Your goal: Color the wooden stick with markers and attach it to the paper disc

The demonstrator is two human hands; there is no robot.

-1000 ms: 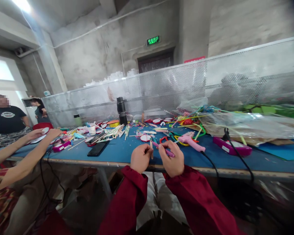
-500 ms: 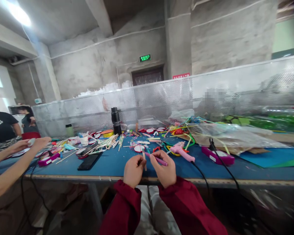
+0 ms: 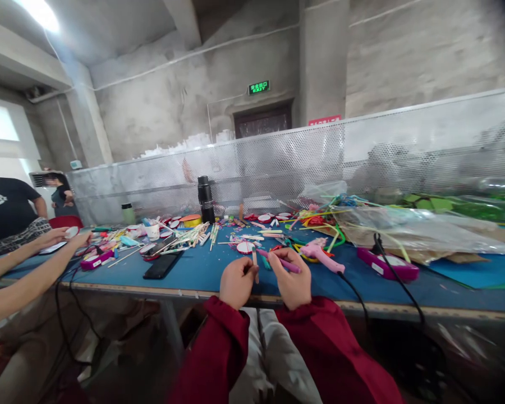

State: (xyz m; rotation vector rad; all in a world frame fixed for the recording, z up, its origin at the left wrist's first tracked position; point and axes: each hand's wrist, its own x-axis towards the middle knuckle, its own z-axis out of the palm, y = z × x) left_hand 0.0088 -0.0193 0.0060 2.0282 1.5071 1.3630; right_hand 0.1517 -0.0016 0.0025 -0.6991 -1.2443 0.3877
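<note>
Between the thumb and fingers of my left hand (image 3: pixel 237 282) is a narrow wooden craft stick (image 3: pixel 256 266), held nearly upright near the table's front edge. My right hand (image 3: pixel 293 279) grips a purple pen (image 3: pixel 287 264), its tip pointing left at the upper part of the stick. Whether tip and stick touch, I cannot tell. Just beyond my hands lies a round white disc with a red rim (image 3: pixel 246 247). To the right of my right hand rests a pink glue gun (image 3: pixel 322 255) with a black cord.
A black phone (image 3: pixel 163 265), a pile of sticks (image 3: pixel 193 237) and a black bottle (image 3: pixel 206 200) are left of centre. Purple boxes (image 3: pixel 388 264) and plastic sheeting (image 3: pixel 421 229) lie rightward. A co-worker's hands (image 3: pixel 69 238) hold a white round piece at far left. A perforated screen (image 3: pixel 269 151) stands behind.
My view has shifted slightly, so the table contents appear a little further right and higher. Both hands keep their hold on the stick and pen. The co-worker's arms have moved slightly.
</note>
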